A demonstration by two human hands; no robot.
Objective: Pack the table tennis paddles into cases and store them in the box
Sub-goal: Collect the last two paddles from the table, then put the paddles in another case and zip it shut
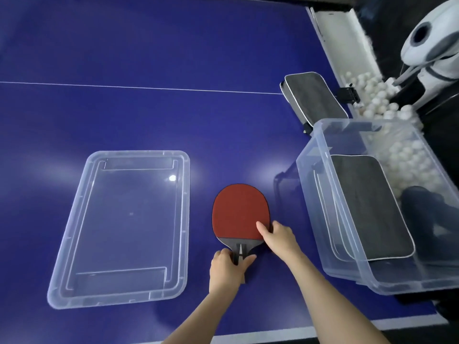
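Observation:
A red-faced table tennis paddle [238, 212] lies flat on the blue table, handle toward me. My left hand [229, 269] is closed around its short handle. My right hand [279, 238] pinches the blade's lower right edge, thumb on the red rubber. To the right stands a clear plastic box [323, 194] with one grey paddle case [367, 207] lying inside. A second grey case [313, 95] rests on the table behind the box, near the right edge.
The box's clear lid [119, 227] lies upturned on the table to the left of the paddle. Beyond the table's right edge, a trough holds several white balls [372, 95] beside a white ball machine [432, 45].

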